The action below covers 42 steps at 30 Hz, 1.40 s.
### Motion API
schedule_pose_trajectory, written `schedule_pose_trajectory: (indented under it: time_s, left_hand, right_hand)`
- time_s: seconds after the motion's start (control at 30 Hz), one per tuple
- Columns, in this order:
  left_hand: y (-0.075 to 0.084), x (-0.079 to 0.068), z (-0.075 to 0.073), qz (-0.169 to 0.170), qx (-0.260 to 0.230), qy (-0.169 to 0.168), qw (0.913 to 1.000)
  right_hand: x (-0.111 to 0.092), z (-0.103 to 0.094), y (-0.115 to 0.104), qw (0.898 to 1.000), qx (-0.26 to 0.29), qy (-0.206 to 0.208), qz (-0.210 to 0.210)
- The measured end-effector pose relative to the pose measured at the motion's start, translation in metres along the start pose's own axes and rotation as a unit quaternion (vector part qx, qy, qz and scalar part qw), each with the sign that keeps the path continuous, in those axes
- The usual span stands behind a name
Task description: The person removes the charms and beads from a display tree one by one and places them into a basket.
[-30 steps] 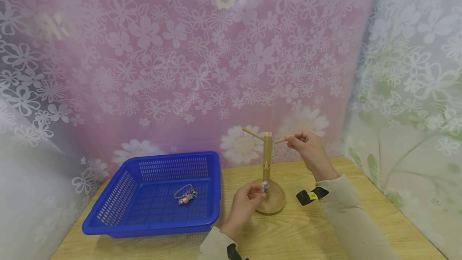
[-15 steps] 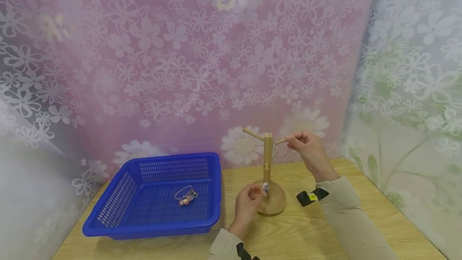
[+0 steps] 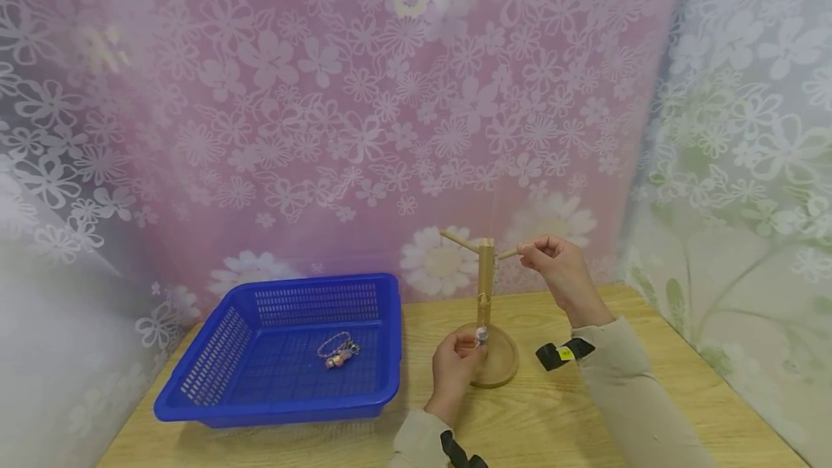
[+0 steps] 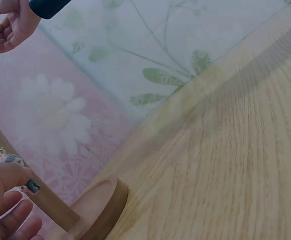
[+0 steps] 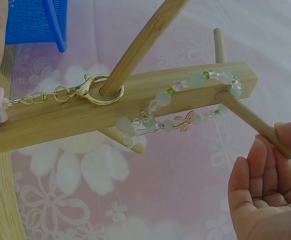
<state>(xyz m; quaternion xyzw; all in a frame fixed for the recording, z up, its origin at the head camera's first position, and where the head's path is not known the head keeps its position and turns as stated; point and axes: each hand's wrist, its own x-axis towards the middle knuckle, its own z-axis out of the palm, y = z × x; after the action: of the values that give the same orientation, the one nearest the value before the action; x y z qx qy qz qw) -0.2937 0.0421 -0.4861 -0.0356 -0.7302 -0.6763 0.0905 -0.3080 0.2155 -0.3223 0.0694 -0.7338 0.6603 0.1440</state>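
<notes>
A wooden jewelry stand (image 3: 484,276) with a round base and several pegs stands upright on the table. My right hand (image 3: 559,273) pinches the end of an upper peg (image 5: 253,120) between thumb and fingers. From this peg hangs a bracelet (image 5: 163,97) of pale green and clear beads with a butterfly charm. A keychain's gold clasp (image 5: 88,90) is looped over a lower peg, its chain running down the post. At the chain's lower end, my left hand (image 3: 455,374) pinches the small figure charm (image 4: 33,186), partly hidden by the thumb.
To the left, a blue plastic basket (image 3: 279,410) holds a beaded strap with charms (image 3: 339,358). The wooden table (image 3: 546,425) meets a pink flowered backdrop behind the stand and a pale one at the right.
My left hand has shifted slightly right in the head view, staying at the charm. The right hand keeps its hold on the peg.
</notes>
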Motion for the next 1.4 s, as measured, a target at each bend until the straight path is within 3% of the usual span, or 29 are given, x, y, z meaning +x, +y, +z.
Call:
schedule_pose_trajectory:
  time_s: [0.3,0.77,1.23,1.4]
  left_hand:
    - [-0.006,-0.002,0.010,0.037,0.021,0.022,0.9988]
    - [-0.005,0.004,0.017,0.038,0.039,0.043,0.9975]
    - [-0.001,0.000,0.011,0.028,0.003,0.048,0.9985]
    - [0.007,-0.003,0.006,0.040,-0.011,0.044,0.9982]
  right_hand:
    - [0.000,0.000,0.000,1.000,-0.004,0.008,-0.009]
    - [-0.002,0.001,0.001,1.000,0.002,0.011,-0.009]
    - [-0.001,0.001,0.002,1.000,-0.001,0.012,-0.009]
    - [-0.002,0.000,0.001,1.000,-0.005,0.011,-0.009]
